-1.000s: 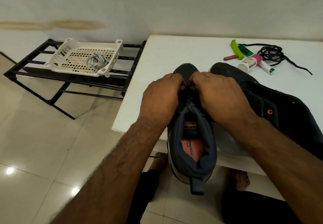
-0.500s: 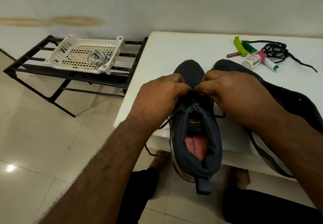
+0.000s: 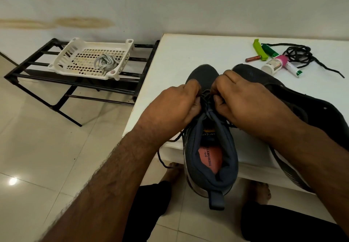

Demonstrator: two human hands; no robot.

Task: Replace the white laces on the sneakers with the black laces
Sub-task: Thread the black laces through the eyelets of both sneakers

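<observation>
A white surface (image 3: 188, 53) fills the right half of the frame, with tiled floor (image 3: 37, 138) to its left and a black rack (image 3: 37, 75) in the upper left. On the rack sits a white basket (image 3: 79, 51) holding a bundle of white laces (image 3: 104, 63).

At centre frame a dark sneaker (image 3: 209, 147) lies toe-away on the near edge of the surface, its heel overhanging toward the camera and its opening showing a pink insole. A second sneaker (image 3: 283, 98) lies on its side just to the right, partly hidden by the right forearm.

Both hands meet over the front sneaker's eyelets. The left hand (image 3: 170, 106) has its fingers curled, pinching the black lace (image 3: 206, 98) threaded there; the right hand (image 3: 243, 98) is curled the same way and pinches the lace from the other side. The knuckles nearly touch. One loose end of this lace trails down from under the left wrist, off the edge of the surface.

In the upper right lies a second black lace (image 3: 300, 53) in a loose coil — beside it a small cluster: a green clip (image 3: 259, 49), a white bottle (image 3: 272, 66) with a pink band, a green-and-white tube (image 3: 292, 69) and a small brown cylinder (image 3: 252, 59).

Bare feet show on the floor below the surface's edge.
</observation>
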